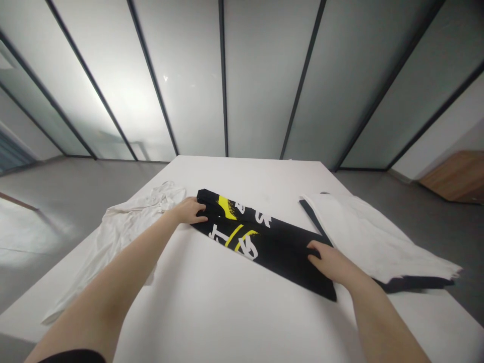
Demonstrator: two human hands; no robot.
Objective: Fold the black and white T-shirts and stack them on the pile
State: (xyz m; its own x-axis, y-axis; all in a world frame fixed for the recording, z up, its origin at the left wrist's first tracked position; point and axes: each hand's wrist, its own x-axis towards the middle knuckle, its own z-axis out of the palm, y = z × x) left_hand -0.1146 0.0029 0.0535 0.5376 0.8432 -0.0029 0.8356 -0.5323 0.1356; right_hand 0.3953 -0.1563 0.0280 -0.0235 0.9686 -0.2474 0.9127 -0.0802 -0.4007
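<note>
A black cloth (pixel 282 242) with yellow and white print lies folded into a long strip, slanting across the middle of the white table. My left hand (pixel 190 210) grips its far left end, fingers and thumb closed on the fabric. Near the strip's right end, my right hand (pixel 325 258) pinches the cloth between thumb and fingers. Left of the strip, partly behind my left forearm, is a crumpled white garment (pixel 126 219). To the right lies a flatter white garment (pixel 372 234) with dark fabric showing beneath its edges.
The white table (pixel 242 174) reaches toward a frosted glass partition (pixel 260 75) with dark frames. A wooden piece (pixel 459 176) stands on the floor at the far right. A thin brown bar (pixel 18 201) shows at the left.
</note>
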